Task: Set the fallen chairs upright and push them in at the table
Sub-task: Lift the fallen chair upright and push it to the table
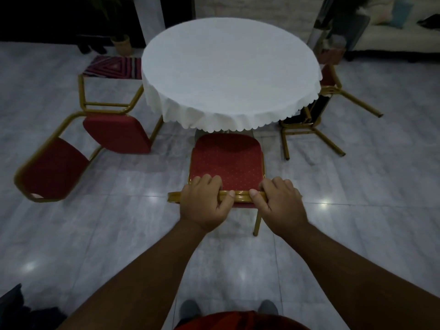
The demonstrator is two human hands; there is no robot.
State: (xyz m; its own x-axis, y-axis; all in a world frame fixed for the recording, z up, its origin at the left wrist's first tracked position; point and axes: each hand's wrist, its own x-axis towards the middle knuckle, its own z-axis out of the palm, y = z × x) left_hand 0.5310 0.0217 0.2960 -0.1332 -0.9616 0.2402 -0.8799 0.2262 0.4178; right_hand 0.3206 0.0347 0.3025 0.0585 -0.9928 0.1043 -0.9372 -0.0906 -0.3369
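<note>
Directly ahead, an upright chair (227,163) with a red dotted seat and gold frame stands at the near side of a round table (229,72), the front of its seat just under the scalloped hem of the white cloth (214,117). Both hands grip the gold top rail of its back. The left hand (203,203) is clamped on the rail left of centre, fingers curled over the far side and thumb pressed along the near side. The right hand (279,203) is clamped on the rail's right part in the same way, thumb tip lying on the metal. The two hands are near each other but apart, with a short bare stretch of rail between the thumbs.

To the left, a second chair (78,144) lies on its side on the grey tiled floor (119,234), seat and back facing the camera, legs pointing toward the table. To the right, a third chair (316,115) lies fallen, partly under the cloth, its gold legs sticking out across the floor. A striped rug (112,67) lies beyond the left chair. Two grey shoe tips (189,308) show at the bottom edge.
</note>
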